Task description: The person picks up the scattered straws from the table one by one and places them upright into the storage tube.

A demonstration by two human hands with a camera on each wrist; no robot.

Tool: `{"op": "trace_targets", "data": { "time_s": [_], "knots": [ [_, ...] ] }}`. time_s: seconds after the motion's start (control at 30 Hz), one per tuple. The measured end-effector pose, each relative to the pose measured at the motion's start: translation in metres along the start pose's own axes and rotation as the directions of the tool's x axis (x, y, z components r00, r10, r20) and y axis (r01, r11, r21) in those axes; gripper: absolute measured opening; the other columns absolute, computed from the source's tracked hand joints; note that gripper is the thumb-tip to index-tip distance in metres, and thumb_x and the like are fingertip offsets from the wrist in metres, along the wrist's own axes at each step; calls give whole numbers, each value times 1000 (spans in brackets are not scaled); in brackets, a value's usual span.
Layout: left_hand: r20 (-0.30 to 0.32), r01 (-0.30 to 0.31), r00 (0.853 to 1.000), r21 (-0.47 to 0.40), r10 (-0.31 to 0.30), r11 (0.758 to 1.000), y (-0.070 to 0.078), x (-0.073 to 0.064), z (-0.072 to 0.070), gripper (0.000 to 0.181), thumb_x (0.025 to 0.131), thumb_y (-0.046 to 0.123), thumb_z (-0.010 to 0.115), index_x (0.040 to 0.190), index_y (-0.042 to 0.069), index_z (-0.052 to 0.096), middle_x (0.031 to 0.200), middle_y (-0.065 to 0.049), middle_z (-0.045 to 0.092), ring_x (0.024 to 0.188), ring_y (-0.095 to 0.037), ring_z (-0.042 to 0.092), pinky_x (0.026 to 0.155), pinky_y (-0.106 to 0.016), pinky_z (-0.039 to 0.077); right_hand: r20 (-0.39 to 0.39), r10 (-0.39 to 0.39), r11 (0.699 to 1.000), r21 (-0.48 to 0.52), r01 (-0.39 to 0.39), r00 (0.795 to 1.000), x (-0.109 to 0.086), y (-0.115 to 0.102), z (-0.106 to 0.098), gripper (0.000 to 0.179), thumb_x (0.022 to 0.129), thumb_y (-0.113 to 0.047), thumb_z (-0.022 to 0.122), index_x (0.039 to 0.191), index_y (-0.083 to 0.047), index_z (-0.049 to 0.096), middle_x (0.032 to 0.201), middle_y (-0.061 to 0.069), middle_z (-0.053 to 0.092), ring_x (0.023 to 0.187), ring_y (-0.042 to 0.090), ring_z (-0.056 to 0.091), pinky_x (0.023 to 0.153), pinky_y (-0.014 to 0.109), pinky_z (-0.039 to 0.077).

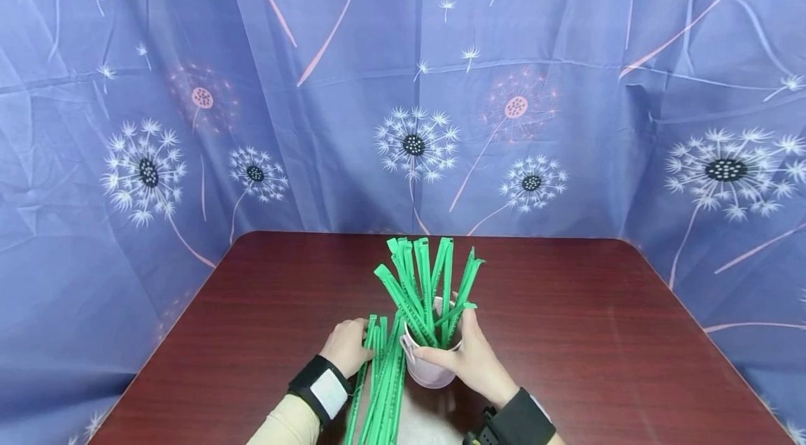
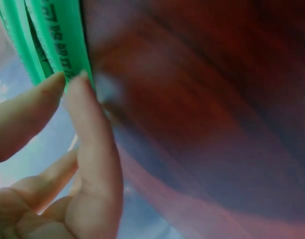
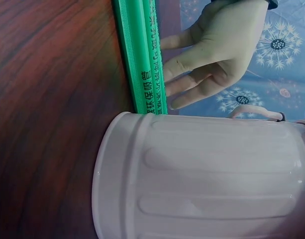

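Observation:
Long straws in green printed wrappers (image 1: 384, 396) lie side by side in a pile in front of me. At the far end of the pile's left side, my left hand (image 1: 346, 347) pinches a wrapped straw (image 2: 60, 37) between thumb and a finger. Right beside the pile stands a small pale pink bucket (image 1: 430, 375) with ribbed sides and a handle (image 3: 256, 112). My right hand (image 1: 476, 361) grips it by the rim, thumb across the near side, other fingers mostly hidden behind. Several more wrapped straws (image 1: 423, 291) stand in the bucket, fanning out above its rim.
Everything rests on a dark red-brown wooden table (image 1: 598, 333) with rounded far corners. A blue cloth (image 1: 340, 151) printed with dandelions hangs behind it and along both sides. Light reflects off the tabletop near the front.

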State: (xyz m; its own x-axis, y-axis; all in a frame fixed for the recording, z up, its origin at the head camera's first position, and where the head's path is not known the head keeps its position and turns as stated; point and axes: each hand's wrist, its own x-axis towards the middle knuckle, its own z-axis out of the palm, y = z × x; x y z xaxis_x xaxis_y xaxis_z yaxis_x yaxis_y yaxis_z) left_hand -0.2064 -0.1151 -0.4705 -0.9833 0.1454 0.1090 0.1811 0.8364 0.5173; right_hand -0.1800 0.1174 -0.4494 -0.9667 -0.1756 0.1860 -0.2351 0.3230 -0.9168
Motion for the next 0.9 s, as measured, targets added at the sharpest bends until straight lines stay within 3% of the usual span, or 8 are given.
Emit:
{"op": "trace_targets", "data": {
  "time_s": [0.13,0.33,0.43,0.53,0.73,0.83,0.9],
  "knots": [
    [31,15,999,-65,-13,998,-4,2,1,41,73,-4,75,112,-13,68,82,-8,65,60,-18,61,50,-30,54,-6,-5,1000,-17,4,1000,0,0,-1,82,71,-32,87,128,-2,37,124,19,48,118,28,50,100,53,43],
    [66,30,997,-79,-25,996,-5,3,-2,40,76,2,65,113,-13,68,63,-1,58,48,-11,52,54,-32,50,-12,2,1000,-9,-2,1000,1,-2,-3,78,71,-32,87,123,-2,38,120,18,49,112,26,52,96,51,45],
    [96,65,994,-126,-53,990,-5,2,-5,39,78,5,64,112,-13,68,56,0,55,38,-11,49,49,-32,49,-12,5,1000,-12,-5,1000,1,-2,-2,76,71,-33,87,121,-3,38,120,17,49,113,26,52,95,50,45],
    [64,79,996,-145,-70,986,-4,1,-11,32,80,9,65,106,-8,72,66,-1,61,48,-11,53,54,-33,50,-4,3,1000,-8,-3,1000,0,-1,-1,75,71,-33,87,121,-3,39,121,17,50,115,27,51,97,51,44],
    [-101,30,993,-224,-53,974,5,2,-29,27,89,24,68,101,3,79,95,-9,76,84,-22,69,73,-44,56,1,16,1000,-7,-16,1000,-2,-1,0,72,72,-33,87,116,-3,38,120,17,50,117,29,50,97,52,43],
    [-153,21,985,-342,-77,939,18,2,-45,36,89,35,69,104,5,80,95,-8,77,79,-22,71,72,-43,57,1,6,1000,-6,-6,1000,-2,-2,-1,72,72,-32,87,116,-3,38,122,18,50,118,30,50,98,54,43],
    [-164,25,979,-477,-117,878,29,2,-59,39,88,37,71,105,4,79,88,-7,76,71,-21,69,67,-39,59,1,1,1000,-3,-1,1000,-1,-2,-1,72,72,-32,87,116,-3,38,122,18,50,119,30,49,99,54,42]
  ]
}}
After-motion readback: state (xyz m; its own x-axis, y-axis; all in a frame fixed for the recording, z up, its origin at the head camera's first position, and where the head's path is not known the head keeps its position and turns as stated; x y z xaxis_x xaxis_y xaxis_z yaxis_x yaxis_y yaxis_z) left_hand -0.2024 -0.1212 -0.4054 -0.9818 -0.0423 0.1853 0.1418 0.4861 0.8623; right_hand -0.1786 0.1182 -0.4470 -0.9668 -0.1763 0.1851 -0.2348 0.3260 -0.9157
